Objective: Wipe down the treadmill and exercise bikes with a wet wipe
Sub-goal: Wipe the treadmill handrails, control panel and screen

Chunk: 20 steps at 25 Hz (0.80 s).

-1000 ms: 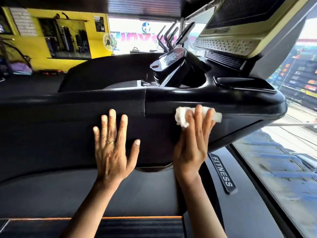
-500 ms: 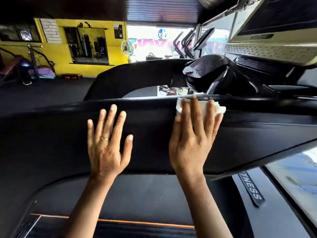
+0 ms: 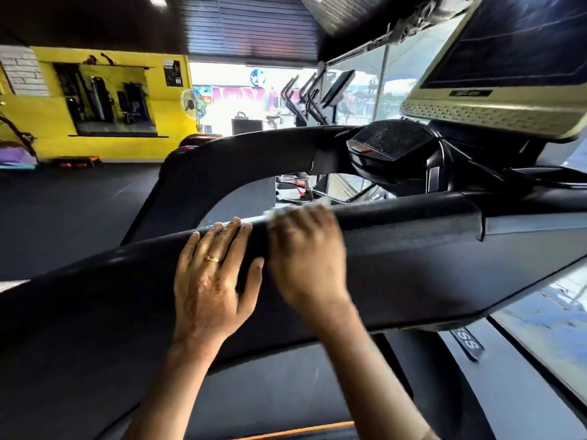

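Observation:
The treadmill's wide black front handrail (image 3: pixel 413 249) runs across the view. My left hand (image 3: pixel 212 277), with a ring on one finger, lies flat on the rail with straight fingers reaching its top edge. Right beside it, my right hand (image 3: pixel 305 255) is blurred and presses a white wet wipe (image 3: pixel 286 211) against the top of the rail; only a strip of the wipe shows beyond the fingertips. The treadmill console (image 3: pixel 495 100) with its dark screen stands at the upper right. The belt deck (image 3: pixel 286 392) lies below.
A second black handrail (image 3: pixel 241 154) curves behind the first. More exercise machines (image 3: pixel 305 93) stand at the back by a bright opening. A yellow wall (image 3: pixel 95 100) with racks is at the far left. Glass windows (image 3: pixel 546 322) border the right side.
My right hand has slid left along the rail with the wipe and now sits next to my left hand. The view has swung left and up; my left hand stays flat on the rail.

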### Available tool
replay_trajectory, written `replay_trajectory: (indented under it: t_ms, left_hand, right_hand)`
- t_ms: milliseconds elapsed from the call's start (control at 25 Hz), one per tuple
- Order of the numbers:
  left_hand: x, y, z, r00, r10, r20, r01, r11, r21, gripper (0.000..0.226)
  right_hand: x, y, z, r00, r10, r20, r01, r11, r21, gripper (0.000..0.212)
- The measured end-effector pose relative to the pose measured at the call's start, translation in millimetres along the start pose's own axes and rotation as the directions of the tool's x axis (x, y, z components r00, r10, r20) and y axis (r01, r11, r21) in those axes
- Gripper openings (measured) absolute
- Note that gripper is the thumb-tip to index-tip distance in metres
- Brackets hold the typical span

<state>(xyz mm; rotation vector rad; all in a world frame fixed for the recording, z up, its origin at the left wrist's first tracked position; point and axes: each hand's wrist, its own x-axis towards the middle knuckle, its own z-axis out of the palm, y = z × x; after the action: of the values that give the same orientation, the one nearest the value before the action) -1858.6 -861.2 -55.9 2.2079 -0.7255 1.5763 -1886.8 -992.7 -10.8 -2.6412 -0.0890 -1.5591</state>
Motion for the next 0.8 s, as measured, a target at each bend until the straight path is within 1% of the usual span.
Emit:
replay_trajectory:
  t_ms: [40,80,120,160,200,240,280,320,360,440,480,520,560,600,680,720,800]
  left_hand:
    - [-0.6,-4.7,-2.0,1.0,0.008,0.015,-0.008,1.0,-0.017,0.048]
    - [-1.3,-7.9,-3.6,1.0,0.013,0.024,-0.012,1.0,-0.025,0.049]
    - [-2.8,-9.6,-5.1,0.999,0.013,0.029,-0.013,1.0,-0.025,0.049]
    - [-4.1,-10.1,-5.6,0.999,0.014,0.03,-0.014,1.0,-0.024,0.047]
    - [-4.1,-10.3,-5.6,0.999,0.017,0.029,-0.016,1.0,-0.026,0.046]
    - [-2.7,-10.0,-5.2,1.0,0.018,0.023,-0.017,0.999,-0.035,0.045]
    - [0.3,-8.2,-4.4,1.0,0.016,0.012,-0.016,0.999,-0.05,0.044]
    - [3.4,-5.5,-2.4,1.0,0.015,0.002,-0.015,0.997,-0.07,0.044]
    - [6.7,-1.3,-0.1,1.0,0.018,-0.003,-0.018,0.996,-0.09,0.043]
    - [14.0,8.8,5.1,0.999,0.049,0.006,-0.048,0.991,-0.122,0.043]
    - [17.7,13.6,8.2,0.998,0.068,0.011,-0.066,0.989,-0.134,0.042]
    - [21.5,18.0,10.9,0.996,0.083,0.013,-0.08,0.987,-0.141,0.042]
    - [26.1,24.1,14.0,0.995,0.097,0.01,-0.095,0.985,-0.145,0.04]
    - [30.5,30.8,16.6,0.994,0.112,0.007,-0.11,0.983,-0.146,0.04]
    - [39.9,47.3,23.6,0.99,0.14,-0.003,-0.139,0.979,-0.147,0.039]
    - [44.7,57.0,28.1,0.989,0.149,-0.007,-0.149,0.977,-0.15,0.039]
    - [52.1,78.7,38.1,0.986,0.166,-0.011,-0.165,0.974,-0.158,0.038]
  right_hand:
    - [-1.7,-19.1,3.3,0.997,-0.074,0.019,0.073,0.996,0.049,0.028]
    - [-1.6,-20.1,2.9,0.993,-0.119,0.022,0.118,0.991,0.069,0.029]
    - [-0.4,-5.1,-2.2,0.993,-0.112,0.024,0.11,0.993,0.049,0.029]
    - [-0.2,20.0,-8.4,0.999,-0.044,0.027,0.045,0.999,-0.021,0.029]
    - [2.1,46.5,-16.4,0.997,0.075,0.013,-0.073,0.991,-0.115,0.031]
    - [5.5,66.8,-26.7,0.979,0.203,-0.005,-0.2,0.959,-0.2,0.034]
    - [8.1,76.0,-31.7,0.956,0.294,0.002,-0.284,0.925,-0.253,0.036]
    - [10.6,73.0,-29.4,0.956,0.293,-0.001,-0.281,0.917,-0.282,0.035]
    - [10.8,57.5,-22.4,0.979,0.202,0.012,-0.191,0.943,-0.272,0.034]
    - [4.0,20.0,-9.3,0.995,-0.001,0.098,0.01,0.995,-0.096,0.035]
    - [1.3,14.5,-7.7,0.992,-0.054,0.113,0.057,0.998,-0.021,0.037]
    - [2.1,23.0,-11.5,0.993,-0.059,0.105,0.058,0.998,0.012,0.039]
    - [5.3,43.8,-18.6,0.996,-0.02,0.085,0.019,1.0,0.008,0.04]
    - [7.2,71.3,-25.7,0.996,0.041,0.081,-0.039,0.999,-0.031,0.043]
    - [8.3,136.9,-38.7,0.983,0.177,0.051,-0.167,0.972,-0.166,0.05]
    - [7.0,169.8,-45.5,0.969,0.246,0.029,-0.236,0.951,-0.201,0.052]
    - [-2.2,211.7,-56.1,0.921,0.381,-0.084,-0.39,0.908,-0.155,0.051]
